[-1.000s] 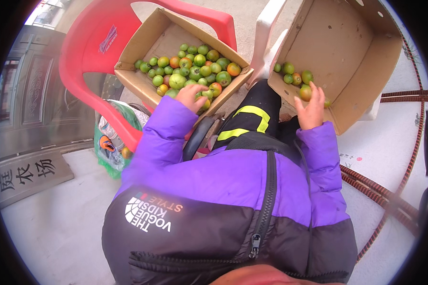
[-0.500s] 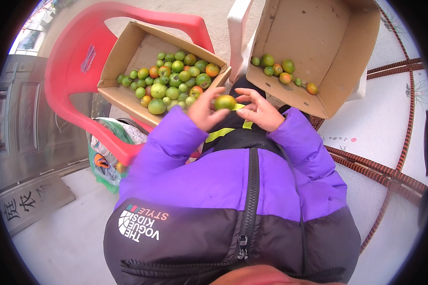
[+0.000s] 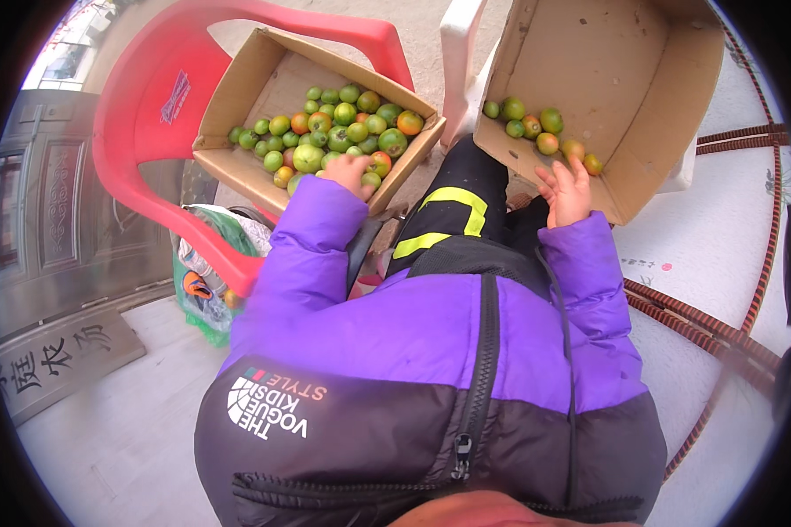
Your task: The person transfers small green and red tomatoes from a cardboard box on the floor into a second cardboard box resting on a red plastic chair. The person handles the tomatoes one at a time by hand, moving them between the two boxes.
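The left hand reaches over the near wall of the left cardboard box, at its heap of green and reddening tomatoes; its fingertips are hidden, so I cannot tell whether that grip is wide or closed on one. Pushing into the pile could set the loose, round fruit rolling over that wall, and a wrist leaning on it could make the cardboard sag. The right hand's grip is wide, fingers spread just beside a yellowish tomato in the right cardboard box. A stray brush there could knock it against its neighbours and bruise them. A sleeve or knee bumping the right box's near corner could also shift it on the white chair
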